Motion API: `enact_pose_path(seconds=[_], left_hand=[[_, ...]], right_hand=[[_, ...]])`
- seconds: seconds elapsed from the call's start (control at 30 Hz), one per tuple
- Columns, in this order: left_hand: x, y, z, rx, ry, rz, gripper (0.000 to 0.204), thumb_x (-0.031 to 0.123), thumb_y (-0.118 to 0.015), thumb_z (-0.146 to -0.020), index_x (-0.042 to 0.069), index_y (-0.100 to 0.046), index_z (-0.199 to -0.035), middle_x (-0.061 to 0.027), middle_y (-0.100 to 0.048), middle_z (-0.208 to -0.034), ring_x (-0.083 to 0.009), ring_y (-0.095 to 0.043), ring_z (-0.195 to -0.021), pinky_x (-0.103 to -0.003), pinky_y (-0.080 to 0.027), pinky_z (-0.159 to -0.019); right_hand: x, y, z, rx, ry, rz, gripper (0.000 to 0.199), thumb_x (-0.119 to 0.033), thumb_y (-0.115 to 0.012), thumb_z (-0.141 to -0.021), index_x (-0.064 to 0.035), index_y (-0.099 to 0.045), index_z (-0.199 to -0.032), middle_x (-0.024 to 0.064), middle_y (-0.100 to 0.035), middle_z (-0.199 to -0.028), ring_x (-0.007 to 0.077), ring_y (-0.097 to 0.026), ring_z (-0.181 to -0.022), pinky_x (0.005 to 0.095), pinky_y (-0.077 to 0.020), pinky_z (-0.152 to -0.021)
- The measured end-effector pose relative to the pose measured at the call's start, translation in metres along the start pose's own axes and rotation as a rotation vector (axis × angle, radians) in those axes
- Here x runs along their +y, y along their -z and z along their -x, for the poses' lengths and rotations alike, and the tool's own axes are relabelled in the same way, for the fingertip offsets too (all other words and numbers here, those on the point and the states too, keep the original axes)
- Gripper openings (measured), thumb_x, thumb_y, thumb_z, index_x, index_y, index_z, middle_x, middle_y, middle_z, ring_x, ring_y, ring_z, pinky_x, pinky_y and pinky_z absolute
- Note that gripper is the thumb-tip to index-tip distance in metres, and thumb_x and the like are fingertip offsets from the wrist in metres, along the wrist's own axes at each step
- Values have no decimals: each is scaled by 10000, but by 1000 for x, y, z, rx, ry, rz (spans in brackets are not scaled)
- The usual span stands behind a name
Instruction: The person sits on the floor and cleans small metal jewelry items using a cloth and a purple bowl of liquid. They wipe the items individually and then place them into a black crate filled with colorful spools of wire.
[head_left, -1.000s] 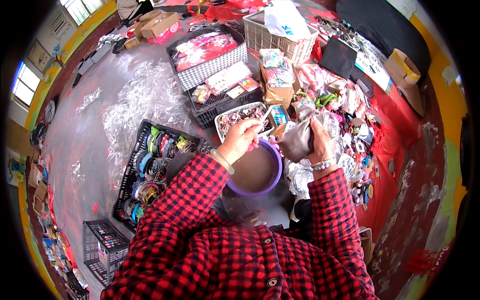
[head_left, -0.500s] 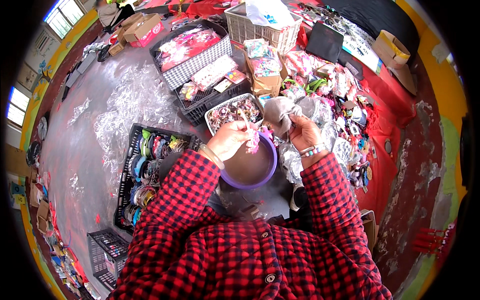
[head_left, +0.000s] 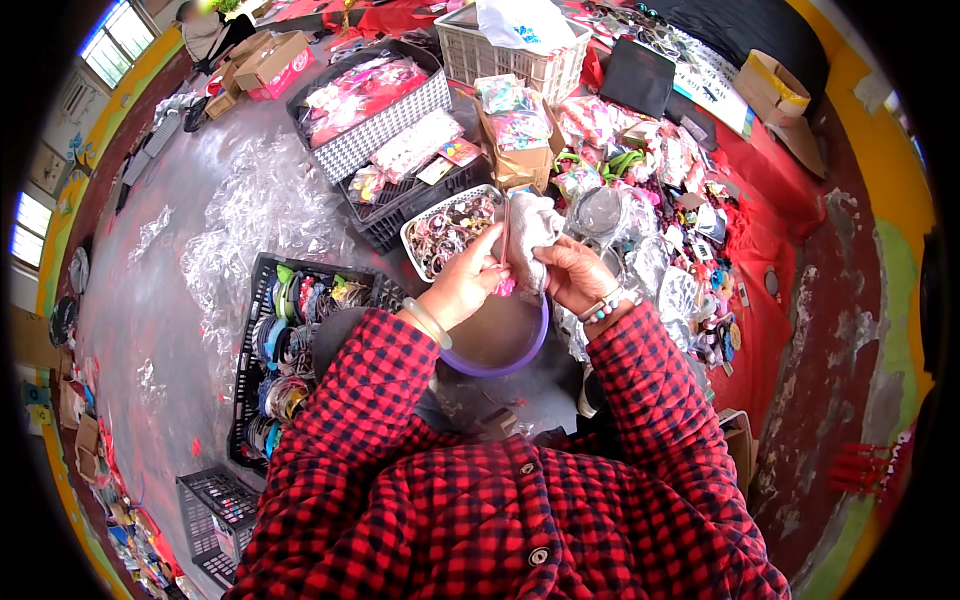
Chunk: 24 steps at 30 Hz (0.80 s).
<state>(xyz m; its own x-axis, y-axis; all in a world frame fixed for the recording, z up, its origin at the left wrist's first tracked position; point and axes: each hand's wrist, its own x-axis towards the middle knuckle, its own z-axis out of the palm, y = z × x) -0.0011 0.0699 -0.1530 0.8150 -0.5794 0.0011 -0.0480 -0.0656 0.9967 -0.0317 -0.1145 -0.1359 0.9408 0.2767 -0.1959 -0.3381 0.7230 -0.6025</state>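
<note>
Over a purple basin (head_left: 520, 368) of murky water, my left hand (head_left: 462, 287) is closed on a thin hair band (head_left: 507, 232). A pink ruffled decoration (head_left: 505, 284) shows below those fingers. My right hand (head_left: 580, 276) pinches a damp-looking grey cloth (head_left: 534, 240), which lies against the band and hangs down toward the basin's far rim. Fingers and cloth hide part of the band. Just beyond the hands, a white basket (head_left: 412, 240) holds many hair ties and bands.
To the left stands a black crate (head_left: 240, 400) of headbands. Ahead are a grey basket (head_left: 440, 95) of packaged goods, a cardboard box (head_left: 525, 165) and a large pale crate (head_left: 455, 55). Bagged accessories (head_left: 660, 255) heap on red cloth at the right. Clear plastic sheeting (head_left: 250, 220) covers floor at left.
My right hand has brought the grey cloth leftward and against the hair band. The left hand has shifted slightly left and lower, still holding the band. The view has tilted a little.
</note>
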Motion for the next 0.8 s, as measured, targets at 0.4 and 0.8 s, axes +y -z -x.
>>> enact_pose_path(seconds=[0.4,0.8], left_hand=[[6,-7,-2,-201,-109,-15,652,-67,-471,-803,104,-218,-1380,-48,-566,-890,-97,-537,-738,-241,-455,-653],[-4,-7,-6,77,-76,74,668,-55,-565,-753,70,-201,-1299,-127,-613,-792,-149,-597,-726,-272,-474,-659]], right_hand=[[23,12,-2,145,-93,174,266,-13,-630,-760,-21,-568,-1019,76,-626,-905,200,-595,-840,328,-474,-765],[31,0,-6,165,150,3,256,-14,-577,-796,1,-543,-1049,92,-615,-930,206,-604,-787,316,-492,-704]])
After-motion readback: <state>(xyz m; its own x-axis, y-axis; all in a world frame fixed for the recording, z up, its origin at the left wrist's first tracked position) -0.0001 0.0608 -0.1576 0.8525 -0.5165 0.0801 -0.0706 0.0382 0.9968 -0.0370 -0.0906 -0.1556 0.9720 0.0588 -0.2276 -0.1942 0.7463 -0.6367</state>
